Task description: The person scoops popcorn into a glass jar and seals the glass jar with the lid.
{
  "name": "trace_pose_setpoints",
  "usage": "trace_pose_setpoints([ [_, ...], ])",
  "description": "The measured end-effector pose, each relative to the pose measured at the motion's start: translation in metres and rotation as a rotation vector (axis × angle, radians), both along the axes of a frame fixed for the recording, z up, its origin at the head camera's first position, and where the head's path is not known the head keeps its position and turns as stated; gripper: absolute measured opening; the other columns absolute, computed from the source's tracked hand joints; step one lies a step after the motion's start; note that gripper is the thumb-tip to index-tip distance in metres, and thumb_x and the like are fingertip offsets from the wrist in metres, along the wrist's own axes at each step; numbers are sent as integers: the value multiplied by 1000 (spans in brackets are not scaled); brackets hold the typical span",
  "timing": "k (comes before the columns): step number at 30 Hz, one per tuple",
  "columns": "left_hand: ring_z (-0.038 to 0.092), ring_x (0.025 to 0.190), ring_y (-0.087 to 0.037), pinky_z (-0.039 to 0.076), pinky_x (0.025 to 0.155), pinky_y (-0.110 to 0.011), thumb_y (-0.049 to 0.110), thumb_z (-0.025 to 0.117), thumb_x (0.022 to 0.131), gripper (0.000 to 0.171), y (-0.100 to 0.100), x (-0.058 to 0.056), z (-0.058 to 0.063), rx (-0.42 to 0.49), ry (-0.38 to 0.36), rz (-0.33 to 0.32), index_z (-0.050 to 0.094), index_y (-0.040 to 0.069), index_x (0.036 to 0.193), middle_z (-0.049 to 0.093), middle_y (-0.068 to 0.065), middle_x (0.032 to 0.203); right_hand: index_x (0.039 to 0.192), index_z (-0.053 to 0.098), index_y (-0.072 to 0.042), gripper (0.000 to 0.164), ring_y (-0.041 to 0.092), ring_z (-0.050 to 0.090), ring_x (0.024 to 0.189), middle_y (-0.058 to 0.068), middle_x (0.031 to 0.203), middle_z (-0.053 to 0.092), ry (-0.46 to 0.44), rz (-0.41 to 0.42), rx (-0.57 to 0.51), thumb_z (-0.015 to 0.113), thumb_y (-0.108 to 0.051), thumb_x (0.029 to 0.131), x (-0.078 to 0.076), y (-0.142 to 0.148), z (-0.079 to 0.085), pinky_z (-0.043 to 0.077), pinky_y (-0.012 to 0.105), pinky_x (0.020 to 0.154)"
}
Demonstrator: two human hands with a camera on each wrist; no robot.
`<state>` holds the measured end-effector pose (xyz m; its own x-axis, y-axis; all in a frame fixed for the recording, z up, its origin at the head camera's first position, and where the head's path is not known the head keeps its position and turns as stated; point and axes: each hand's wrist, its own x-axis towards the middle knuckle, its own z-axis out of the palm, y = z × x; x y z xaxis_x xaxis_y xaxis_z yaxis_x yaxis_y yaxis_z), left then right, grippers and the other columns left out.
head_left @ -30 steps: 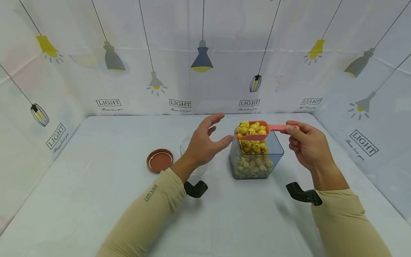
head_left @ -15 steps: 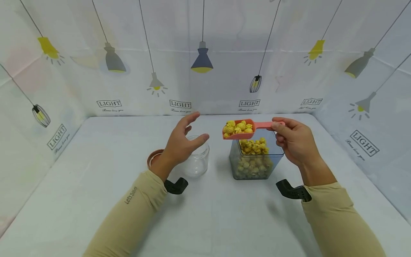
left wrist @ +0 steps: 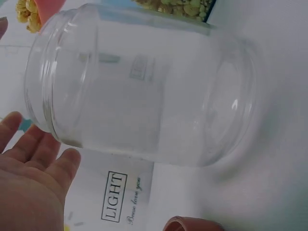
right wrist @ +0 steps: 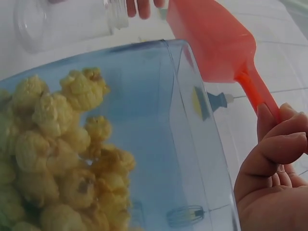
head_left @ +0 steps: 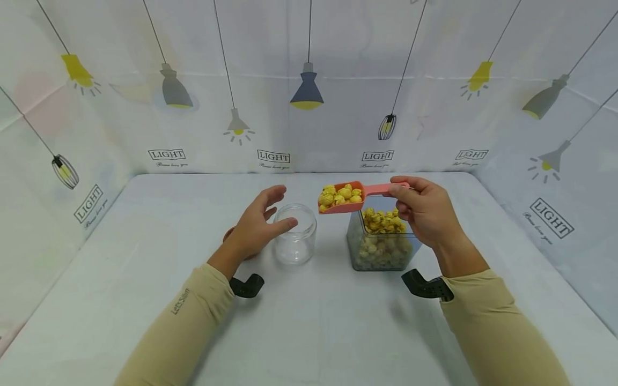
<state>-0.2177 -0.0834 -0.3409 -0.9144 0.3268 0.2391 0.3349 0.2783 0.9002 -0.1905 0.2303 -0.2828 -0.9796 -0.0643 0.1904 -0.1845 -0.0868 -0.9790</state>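
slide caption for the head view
Right hand holds a pink scoop of popcorn; left hand beside a clear, empty jar.

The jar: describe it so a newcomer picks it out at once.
On the white table, find the square tub of popcorn. Left of it in the head view, next to the left hand, stands the jar. Unlike the tub, it is round, colourless and empty.

Left of the clear jar point(head_left: 295, 247), a brown lid point(left wrist: 198, 224) lies mostly hidden behind the left hand point(head_left: 257, 226); right of the jar, the right hand point(head_left: 426, 210) covers part of the tinted box point(head_left: 355, 246), itself cropped by the right wrist view's edge.
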Motion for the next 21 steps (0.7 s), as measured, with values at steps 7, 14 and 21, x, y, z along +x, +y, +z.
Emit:
trace_pose_setpoints([
  [7, 31, 124, -10, 31, 100, -34, 33, 73, 74, 79, -4, 2, -8, 10, -36, -32, 28, 17, 137, 35, 7, 136, 115, 51, 5, 41, 12, 43, 61, 6, 83, 61, -5, 19, 37, 62, -20, 85, -2, -11, 1, 40, 18, 51],
  [14, 29, 124, -8, 31, 99, -32, 31, 75, 71, 84, -3, -1, -18, -33, -110, -54, 27, 17, 138, 32, 10, 137, 118, 50, 4, 46, 12, 44, 62, 7, 84, 61, -26, 26, 91, 62, -24, 84, -5, -19, 1, 41, 17, 51],
  [21, 33, 123, -12, 33, 98, -32, 34, 77, 69, 84, -2, -1, -23, -46, -147, -56, 29, 20, 137, 31, 7, 138, 118, 51, 3, 47, 13, 43, 62, 10, 86, 60, -55, 23, 124, 63, -26, 83, -7, -26, 3, 40, 18, 50],
])
